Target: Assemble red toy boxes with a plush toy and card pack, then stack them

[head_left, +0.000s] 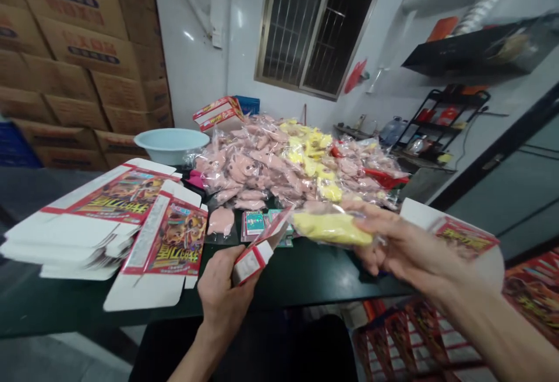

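Note:
Closed round a red and white carton (253, 262), my left hand (225, 283) is just above the front edge of the dark green table (305, 277). My right hand (393, 239) grips a yellow item in a clear bag (329, 227), to the right of the carton's raised flap. Behind both hands lies a big heap of bagged pink items (262, 166) with bagged yellow items (308, 149) among them. A single pink piece (220, 220) and small teal cards (254, 223) lie between the heap and my left hand.
Flat printed cartons (91, 219) are stacked at the left, one (174, 236) on top at their right side. A light blue basin (171, 144) stands behind them. Another carton (463, 236) is beyond my right wrist. Packed red boxes (406, 335) sit low at the right.

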The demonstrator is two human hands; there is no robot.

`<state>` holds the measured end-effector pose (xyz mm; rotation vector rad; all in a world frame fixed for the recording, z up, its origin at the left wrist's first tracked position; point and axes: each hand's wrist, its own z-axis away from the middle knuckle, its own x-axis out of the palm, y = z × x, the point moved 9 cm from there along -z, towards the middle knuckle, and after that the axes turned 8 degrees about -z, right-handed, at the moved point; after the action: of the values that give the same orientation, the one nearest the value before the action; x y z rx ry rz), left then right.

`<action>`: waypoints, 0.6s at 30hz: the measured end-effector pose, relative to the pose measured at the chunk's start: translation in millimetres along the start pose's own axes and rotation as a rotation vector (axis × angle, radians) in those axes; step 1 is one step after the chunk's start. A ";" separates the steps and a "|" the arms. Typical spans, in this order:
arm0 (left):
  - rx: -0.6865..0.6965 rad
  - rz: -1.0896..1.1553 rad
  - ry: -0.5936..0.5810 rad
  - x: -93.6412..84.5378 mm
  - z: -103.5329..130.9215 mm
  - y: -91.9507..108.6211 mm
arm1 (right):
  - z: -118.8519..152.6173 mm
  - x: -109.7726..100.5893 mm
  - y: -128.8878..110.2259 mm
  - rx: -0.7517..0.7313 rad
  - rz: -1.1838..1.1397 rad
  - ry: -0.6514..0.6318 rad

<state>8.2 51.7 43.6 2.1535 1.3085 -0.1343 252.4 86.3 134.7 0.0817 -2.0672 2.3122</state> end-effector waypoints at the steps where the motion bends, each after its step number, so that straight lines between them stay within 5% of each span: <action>1: 0.041 0.011 0.004 0.3 2.0 3.2 | 5.0 4.1 10.2 0.060 -0.037 -0.015; 3: 0.072 0.035 -0.012 1.6 4.6 4.0 | 9.7 4.6 24.3 0.156 -0.107 -0.025; 10: 0.001 0.026 -0.027 -5.6 1.7 -1.2 | 13.8 -20.6 22.1 0.138 -0.096 0.029; 18: 0.288 0.063 0.010 -5.6 7.8 30.0 | 13.4 -1.8 26.6 0.183 -0.119 0.056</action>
<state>32.1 33.3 52.7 2.4362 1.2897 -0.3034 252.7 70.0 109.7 0.1391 -1.7702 2.3954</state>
